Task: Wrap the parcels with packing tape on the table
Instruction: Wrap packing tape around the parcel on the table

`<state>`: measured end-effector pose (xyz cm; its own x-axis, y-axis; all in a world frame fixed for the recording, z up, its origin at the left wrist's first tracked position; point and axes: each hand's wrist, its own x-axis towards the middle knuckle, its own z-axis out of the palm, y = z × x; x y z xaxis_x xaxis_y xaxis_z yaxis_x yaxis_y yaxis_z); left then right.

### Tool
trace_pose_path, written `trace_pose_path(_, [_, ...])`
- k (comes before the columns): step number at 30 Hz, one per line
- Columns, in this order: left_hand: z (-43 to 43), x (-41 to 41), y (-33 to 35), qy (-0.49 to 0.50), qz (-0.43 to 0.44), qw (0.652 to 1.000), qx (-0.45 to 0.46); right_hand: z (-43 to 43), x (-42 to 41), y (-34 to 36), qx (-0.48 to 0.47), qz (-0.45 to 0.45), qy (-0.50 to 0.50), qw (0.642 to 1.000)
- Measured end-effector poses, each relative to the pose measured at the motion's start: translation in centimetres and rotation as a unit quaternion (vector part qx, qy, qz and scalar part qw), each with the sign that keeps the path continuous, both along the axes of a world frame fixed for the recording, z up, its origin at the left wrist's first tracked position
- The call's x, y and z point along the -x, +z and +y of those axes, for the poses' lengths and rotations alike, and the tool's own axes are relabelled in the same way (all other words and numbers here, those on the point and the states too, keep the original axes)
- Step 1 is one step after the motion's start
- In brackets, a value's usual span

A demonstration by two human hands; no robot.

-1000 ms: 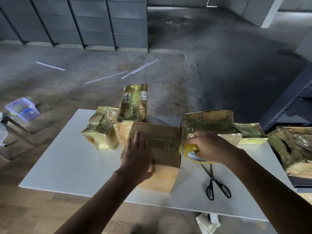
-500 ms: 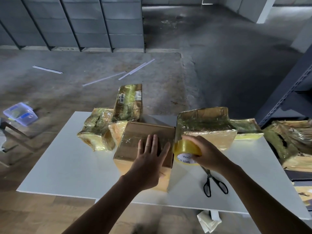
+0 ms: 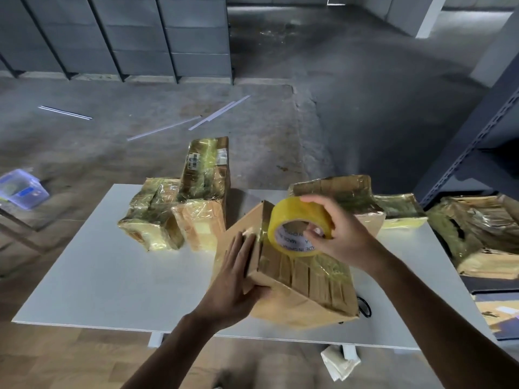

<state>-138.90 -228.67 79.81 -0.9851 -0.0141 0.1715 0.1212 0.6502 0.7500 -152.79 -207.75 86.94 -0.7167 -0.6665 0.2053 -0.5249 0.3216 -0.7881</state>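
Change since a second ago: cardboard box (image 3: 295, 284) is no longer lying flat, it's tipping up on one edge on the table (image 3: 98, 270). Left hand (image 3: 233, 279) is now bracing its side face, palm flat, fingers straight, not clenching. Right hand (image 3: 342, 237) is gripping the tape roll (image 3: 297, 220), fingers hooked through the core. The roll is now riding up over the box's top face instead of sitting low beside it, and a glossy tape band is showing on the box right under that grip.

Reading: the strip is probably being carried round to the next face, so this parcel is only partly wrapped.

Past the roll hand, wrapped parcels (image 3: 174, 214) are crowding the table's far side. Below the right wrist, a scissors (image 3: 365, 306) handle is peeking out from behind the box. Beyond: concrete floor, grey cabinets (image 3: 140, 37), metal shelving (image 3: 477, 130) outboard of the right arm
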Motion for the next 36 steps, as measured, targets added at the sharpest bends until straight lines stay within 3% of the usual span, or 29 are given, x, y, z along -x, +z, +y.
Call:
trace_pose_path(4, [-2.2,-0.5,-0.4,-0.013,0.013,0.999,0.048,-2.0,-0.9,-2.1,-0.001,0.072,0.031,0.997])
trace_pose_path(9, [-4.9,-0.3,-0.4,-0.017,0.015,0.984,0.177,-5.1,-1.1,-1.4,-0.089,0.152,0.054,0.983])
trace_pose_path(14, [-8.0,-1.4,-3.2,-0.029,0.004,0.962,0.271,-4.6,-0.4,-0.1,-0.264,0.214,0.083,0.937])
trace_pose_path(17, [-8.9,-3.7,-6.7,-0.031,-0.076,0.947,0.311,-2.0,-0.7,-1.6,-0.323,0.282,0.064,0.901])
trace_pose_path(19, [-8.6,-4.6,-8.0,0.027,-0.147,0.954,0.258,-1.2,-0.6,-2.1,-0.321,0.269,0.050,0.907])
trace_pose_path(22, [-6.2,-2.6,-6.4,0.152,-0.066,0.976,0.141,-1.6,-0.5,-2.5,-0.308,0.242,0.053,0.919])
trace_pose_path(24, [-4.0,-0.1,-4.7,0.139,-0.049,0.982,0.117,-1.8,-0.8,-2.5,-0.300,0.218,0.051,0.927])
trace_pose_path(28, [-0.4,2.9,-3.6,0.051,-0.133,0.987,0.069,-1.6,-1.3,-2.1,-0.266,0.157,0.020,0.951])
trace_pose_path(33, [1.4,2.6,-5.2,0.030,-0.133,0.989,0.058,-2.0,-2.0,-1.7,-0.252,0.131,-0.011,0.959])
trace_pose_path(36, [1.5,2.8,-5.3,0.024,-0.156,0.986,0.053,-1.3,-1.9,-0.8,-0.295,0.128,-0.010,0.947])
